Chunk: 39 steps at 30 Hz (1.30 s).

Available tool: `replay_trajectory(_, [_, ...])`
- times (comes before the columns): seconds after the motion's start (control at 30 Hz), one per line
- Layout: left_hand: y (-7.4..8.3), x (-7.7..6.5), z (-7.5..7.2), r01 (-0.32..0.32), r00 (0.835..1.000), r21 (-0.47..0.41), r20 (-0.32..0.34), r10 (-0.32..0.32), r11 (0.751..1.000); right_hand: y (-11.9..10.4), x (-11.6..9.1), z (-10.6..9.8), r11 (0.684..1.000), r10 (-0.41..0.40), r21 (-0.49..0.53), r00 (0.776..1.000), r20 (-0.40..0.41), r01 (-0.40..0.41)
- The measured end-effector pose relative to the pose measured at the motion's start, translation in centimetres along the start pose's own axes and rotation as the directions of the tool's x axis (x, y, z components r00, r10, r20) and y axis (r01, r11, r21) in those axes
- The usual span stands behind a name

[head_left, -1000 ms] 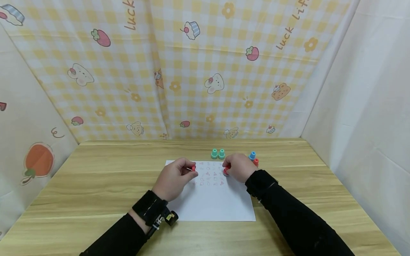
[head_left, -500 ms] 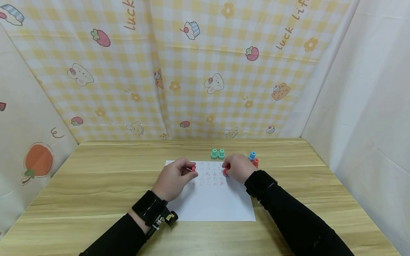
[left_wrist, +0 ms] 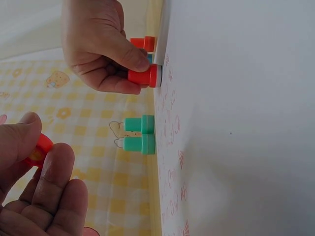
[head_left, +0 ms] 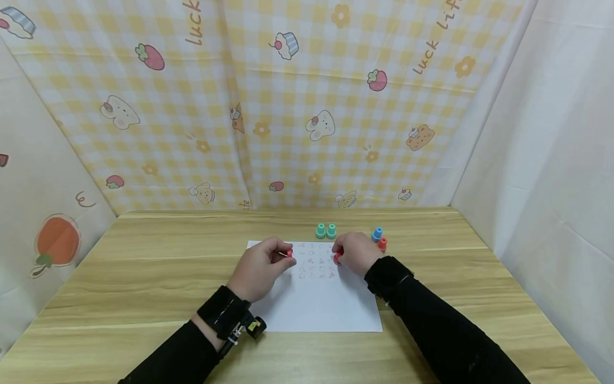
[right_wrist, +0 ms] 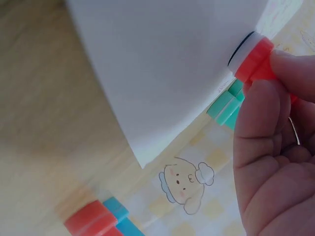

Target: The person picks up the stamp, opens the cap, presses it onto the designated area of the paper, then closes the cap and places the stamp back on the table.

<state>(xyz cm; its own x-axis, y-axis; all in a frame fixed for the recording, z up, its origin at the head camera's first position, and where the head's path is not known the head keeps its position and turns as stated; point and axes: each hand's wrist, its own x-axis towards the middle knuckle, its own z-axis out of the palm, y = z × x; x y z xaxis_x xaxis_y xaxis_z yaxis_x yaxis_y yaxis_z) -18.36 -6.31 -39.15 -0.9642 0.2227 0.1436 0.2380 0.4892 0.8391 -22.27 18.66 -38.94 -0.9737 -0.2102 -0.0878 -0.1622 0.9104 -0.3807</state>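
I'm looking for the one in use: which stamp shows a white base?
The red stamp in the right hand. The two green stamps, the blue stamp and the other red stamp, all standing on the table, show only coloured bases.

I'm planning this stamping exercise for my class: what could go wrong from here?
The right hand holds a red stamp near red prints; a slip might overlap or smear them.
The left hand pinches a small red cap instead of holding the paper flat, so it might shift.
The blue stamp and another red stamp stand near the right hand and could get knocked.
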Motion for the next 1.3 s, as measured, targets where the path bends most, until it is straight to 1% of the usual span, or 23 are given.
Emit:
replay_trajectory(0.27, [0.08,-0.03,0.05,-0.002,1.0,0.006,0.004,0.002,1.0,-0.13,0.31,-0.16,0.997,-0.026,-0.074,0.998,0.051,0.03])
replay_trajectory(0.5, [0.2,0.09,-0.06,0.01,1.0,-0.006,0.002,-0.01,1.0,-0.36,0.52,-0.44,0.991,-0.043,-0.125,0.996,0.076,0.052])
replay_trajectory(0.77, [0.1,-0.02,-0.11,0.019,1.0,-0.016,0.005,-0.019,1.0,-0.61,0.62,-0.37,0.988,-0.033,-0.148,0.994,0.1,0.047])
replay_trajectory(1.03, [0.12,0.0,0.0,0.021,1.0,-0.015,0.004,-0.021,1.0,-0.58,0.68,-0.4,0.985,-0.042,-0.161,0.994,0.1,0.057])
replay_trajectory(1.3, [0.17,0.0,0.06,0.024,1.0,-0.008,0.004,-0.024,1.0,-0.38,0.65,-0.32,0.986,-0.062,-0.148,0.994,0.09,0.075])
